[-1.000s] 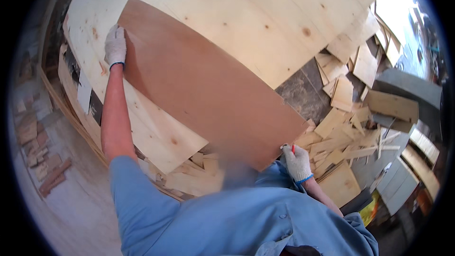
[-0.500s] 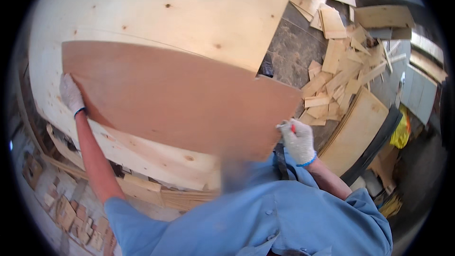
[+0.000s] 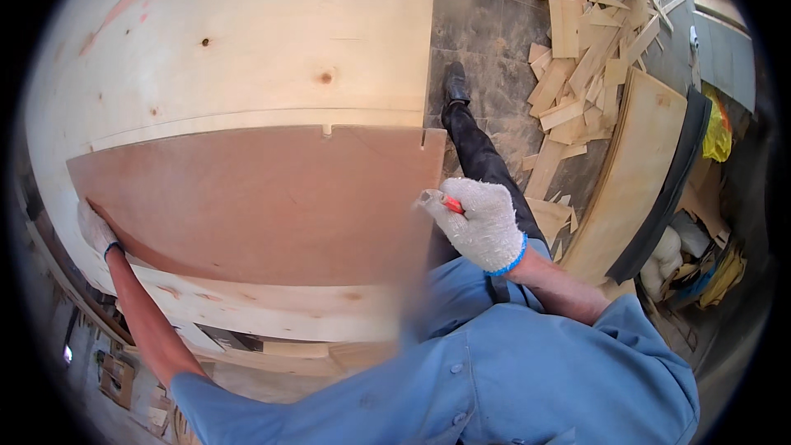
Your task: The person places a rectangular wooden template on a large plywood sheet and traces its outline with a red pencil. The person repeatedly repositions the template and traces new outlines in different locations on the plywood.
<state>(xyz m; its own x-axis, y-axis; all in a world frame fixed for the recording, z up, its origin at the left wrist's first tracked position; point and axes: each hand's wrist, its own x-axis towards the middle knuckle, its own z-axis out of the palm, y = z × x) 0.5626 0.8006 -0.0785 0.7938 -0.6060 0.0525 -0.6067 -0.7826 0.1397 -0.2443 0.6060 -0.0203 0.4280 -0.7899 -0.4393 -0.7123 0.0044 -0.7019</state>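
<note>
A long reddish-brown board with a curved lower left edge lies on a large pale plywood sheet. Two small notches show along its far edge, and its right end sticks out slightly past the sheet. My gloved left hand is closed on the board's left end, the fingers partly hidden. Just off the right end, my gloved right hand is closed round a slim red pencil-like stick. Its tip is hidden by the glove fingers. A blur covers the board's near right corner.
Plywood offcuts lie heaped on the dark floor at right. Leaning boards with a black strip stand nearer me. A leg in dark trousers stretches beside the sheet's right edge. A yellow bag sits at far right.
The brown board has slid left over the plywood, so less of it overhangs the right edge. My left hand stays on its end. The view has turned, and more of the leg shows.
</note>
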